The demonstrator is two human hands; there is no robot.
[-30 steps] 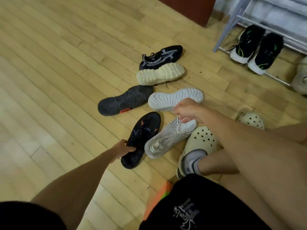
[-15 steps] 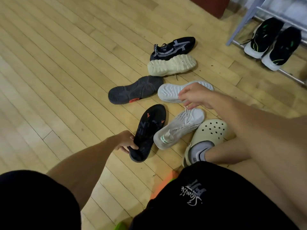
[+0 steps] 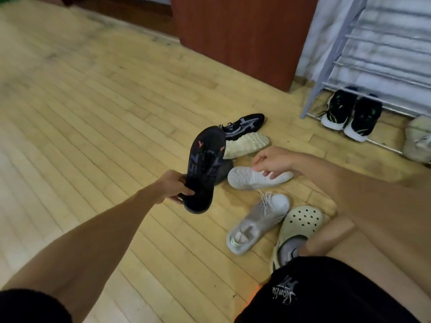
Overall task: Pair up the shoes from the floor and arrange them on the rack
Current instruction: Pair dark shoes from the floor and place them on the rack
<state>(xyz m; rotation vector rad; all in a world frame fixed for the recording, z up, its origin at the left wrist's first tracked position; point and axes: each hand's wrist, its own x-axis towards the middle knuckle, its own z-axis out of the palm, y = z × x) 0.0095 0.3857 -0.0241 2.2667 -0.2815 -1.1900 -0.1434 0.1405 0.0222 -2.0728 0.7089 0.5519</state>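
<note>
- Left hand gripped the heel end of a black, orange-flecked rubber-soled sneaker. Fingers and thumb were clamped round it and it appeared lifted off the floor. The sole faced the camera and the toe pointed away, probably so the tread could be matched to a mate.
- Just behind the lifted sneaker, a dark grey shoe lay partly hidden; it was possibly the partner.
- Right hand reached down to the right of that grip. Its fingers curled over a white ridged-sole shoe lying on its side on the floor, seemingly about to lift it.
- Nearer the body than the right grip stood an upright pale grey knit laced shoe, likely its match. Just beside it was a cream perforated foam clog worn on the person's foot.
- Beyond both grips lay a black-and-grey knit shoe, with a chunky cream sole showing on its near side.
- Far right of the right grip stood a grey metal rack. A pair of black green-striped sneakers sat on its lowest rails, with bare rails above.
- Left of the left grip, pale wooden plank floor gave wide room to swing. The rack's slanted front post was the edge to avoid.
</note>
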